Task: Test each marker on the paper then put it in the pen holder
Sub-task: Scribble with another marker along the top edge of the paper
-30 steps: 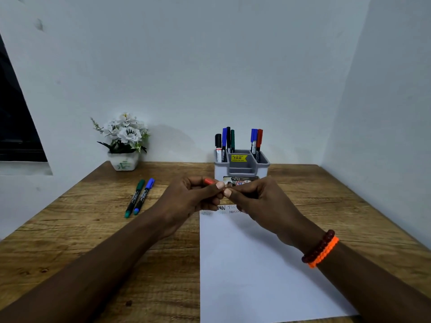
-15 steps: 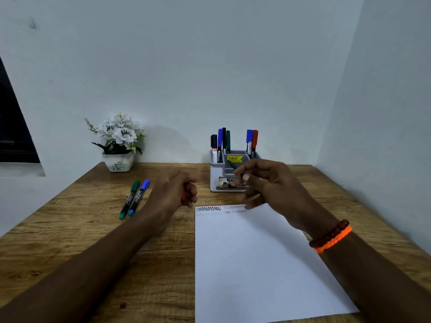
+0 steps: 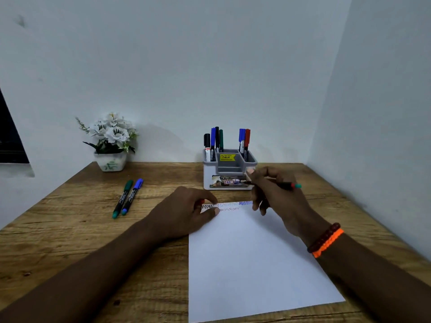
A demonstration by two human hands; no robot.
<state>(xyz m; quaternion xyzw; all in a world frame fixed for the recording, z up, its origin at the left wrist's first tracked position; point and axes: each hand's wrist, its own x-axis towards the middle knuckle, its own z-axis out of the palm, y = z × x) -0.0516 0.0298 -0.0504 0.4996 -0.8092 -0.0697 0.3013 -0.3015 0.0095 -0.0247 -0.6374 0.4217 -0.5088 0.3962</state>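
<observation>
The walls [image 3: 210,66] are plain white and meet in a corner at right; a dark window [image 3: 9,136] shows at the left edge. The wooden counter [image 3: 70,241] carries a white paper [image 3: 251,264] with zigzag test strokes [image 3: 229,206] along its far edge.

The left hand [image 3: 186,213] rests on the paper's far left corner. Its fingers [image 3: 210,212] are curled around a red cap [image 3: 202,201], mostly hidden.

The right hand [image 3: 275,194] hovers over the paper's far right edge. Its fingers [image 3: 256,176] pinch a marker [image 3: 285,185], which lies roughly level; a red and teal end projects to the right. The tip is hidden.

The holder [image 3: 229,176] stands just behind the paper, near the right hand. It contains six markers [image 3: 217,141] upright in the rear compartments.

A flower pot [image 3: 111,159] stands at the far left. A green marker [image 3: 122,198] and a blue marker [image 3: 132,196] lie side by side, touching, left of the left hand.
</observation>
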